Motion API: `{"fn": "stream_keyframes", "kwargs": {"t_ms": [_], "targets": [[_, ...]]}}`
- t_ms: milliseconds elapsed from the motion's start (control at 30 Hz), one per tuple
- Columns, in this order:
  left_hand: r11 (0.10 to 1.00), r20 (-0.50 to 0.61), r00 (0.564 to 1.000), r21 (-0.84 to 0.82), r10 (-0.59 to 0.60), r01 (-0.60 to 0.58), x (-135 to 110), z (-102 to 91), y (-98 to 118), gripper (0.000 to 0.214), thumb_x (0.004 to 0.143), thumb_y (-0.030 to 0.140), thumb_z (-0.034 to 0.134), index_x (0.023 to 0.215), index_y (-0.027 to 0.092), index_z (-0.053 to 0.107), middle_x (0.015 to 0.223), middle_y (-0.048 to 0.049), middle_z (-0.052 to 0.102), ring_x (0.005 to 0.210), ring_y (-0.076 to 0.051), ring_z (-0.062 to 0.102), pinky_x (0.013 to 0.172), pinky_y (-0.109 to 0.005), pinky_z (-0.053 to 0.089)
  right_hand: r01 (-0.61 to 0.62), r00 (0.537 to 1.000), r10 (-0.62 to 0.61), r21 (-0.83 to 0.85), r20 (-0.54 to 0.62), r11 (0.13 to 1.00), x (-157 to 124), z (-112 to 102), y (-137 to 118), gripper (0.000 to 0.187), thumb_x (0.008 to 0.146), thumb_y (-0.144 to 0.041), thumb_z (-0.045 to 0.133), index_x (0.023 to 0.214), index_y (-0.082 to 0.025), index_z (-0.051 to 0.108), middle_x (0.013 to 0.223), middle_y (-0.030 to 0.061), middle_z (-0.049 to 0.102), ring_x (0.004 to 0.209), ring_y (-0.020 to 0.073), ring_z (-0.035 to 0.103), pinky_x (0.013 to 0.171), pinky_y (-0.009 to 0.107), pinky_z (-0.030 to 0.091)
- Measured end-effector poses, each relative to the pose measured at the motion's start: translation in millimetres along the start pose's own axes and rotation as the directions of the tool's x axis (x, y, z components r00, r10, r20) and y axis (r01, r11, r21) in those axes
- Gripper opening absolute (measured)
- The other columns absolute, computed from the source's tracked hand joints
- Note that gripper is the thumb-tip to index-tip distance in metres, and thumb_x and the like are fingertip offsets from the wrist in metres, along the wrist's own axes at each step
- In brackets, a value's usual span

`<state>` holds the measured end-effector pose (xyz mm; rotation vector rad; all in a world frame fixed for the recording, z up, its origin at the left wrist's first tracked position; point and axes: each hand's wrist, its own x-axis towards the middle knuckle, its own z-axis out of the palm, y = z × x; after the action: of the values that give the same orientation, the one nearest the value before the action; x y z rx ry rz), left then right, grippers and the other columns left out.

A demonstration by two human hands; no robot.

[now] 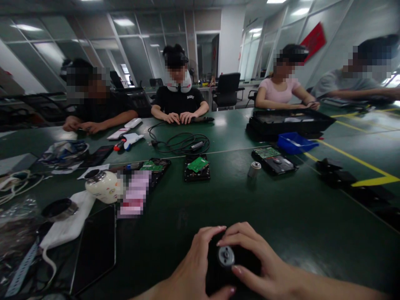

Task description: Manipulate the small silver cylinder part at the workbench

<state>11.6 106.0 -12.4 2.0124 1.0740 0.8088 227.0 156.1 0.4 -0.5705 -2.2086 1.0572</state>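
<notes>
A small round grey part [226, 256] is pinched in the grip of the right hand [265, 256], apparently for steadiness; the left hand [192, 264] is cupped open alongside, empty.

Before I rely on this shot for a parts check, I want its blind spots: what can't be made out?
All in the head view:
Round part: its far end, turned away from the camera in the right hand.
Left hand: its forearm, cut off by the bottom edge.
Pink paper: any print, blurred into blocks.
Plastic bag: its full extent, cut off by the left edge.
</notes>
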Motion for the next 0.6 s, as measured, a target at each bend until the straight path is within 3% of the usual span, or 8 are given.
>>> {"fn": "stream_keyframes", "kwargs": {"t_ms": [167, 300, 467, 600], "targets": [[0.991, -0.072, 0.988, -0.027, -0.135, 0.134, 1.2, 10.4, -13.1, 0.072, 0.073, 0.019, 0.075, 0.132, 0.025, 0.034, 0.125, -0.0093, 0.055, 0.118, -0.026, 0.055, 0.102, -0.044, 0.044, -0.107, 0.994, 0.106, -0.039, -0.033, 0.993, 6.5, 3.9, -6.7, 0.017, 0.087, -0.024, 0.063, 0.103, -0.028, 0.068, 0.105, 0.0049, 0.060, 0.102, 0.0187, 0.057, 0.088, 0.034, 0.047], [0.980, -0.052, 0.980, -0.065, -0.194, 0.190, 5.8, 7.0, -12.4, 0.063, 0.070, 0.027, 0.081, 0.122, 0.024, 0.047, 0.109, -0.0050, 0.064, 0.104, -0.024, 0.061, 0.095, -0.040, 0.048, -0.112, 0.993, 0.108, -0.091, -0.054, 0.989, 16.8, -12.6, -6.9, 0.010, 0.087, -0.028, 0.064, 0.095, -0.028, 0.071, 0.106, 0.0049, 0.061, 0.101, 0.0192, 0.058, 0.087, 0.034, 0.048], [0.991, -0.001, 0.992, -0.047, -0.128, 0.128, 13.0, -1.1, -2.8, 0.045, 0.071, 0.027, 0.081, 0.111, 0.022, 0.062, 0.108, -0.0059, 0.066, 0.102, -0.024, 0.060, 0.091, -0.037, 0.048, -0.174, 0.972, 0.108, -0.330, -0.211, 0.928, 25.9, -57.5, 38.7, 0.014, 0.089, -0.032, 0.062, 0.098, -0.030, 0.072, 0.114, 0.0059, 0.063, 0.109, 0.0244, 0.056, 0.096, 0.045, 0.042], [0.994, 0.010, 0.996, -0.066, -0.092, 0.092, 17.1, -4.6, 0.0, 0.047, 0.068, 0.020, 0.080, 0.112, 0.022, 0.066, 0.105, -0.0065, 0.069, 0.099, -0.024, 0.060, 0.087, -0.036, 0.050, -0.243, 0.966, 0.171, -0.466, -0.192, 0.851, 23.8, -73.8, 76.2, 0.017, 0.087, -0.036, 0.063, 0.101, -0.033, 0.072, 0.124, 0.0054, 0.061, 0.117, 0.0286, 0.053, 0.099, 0.052, 0.040]]}}
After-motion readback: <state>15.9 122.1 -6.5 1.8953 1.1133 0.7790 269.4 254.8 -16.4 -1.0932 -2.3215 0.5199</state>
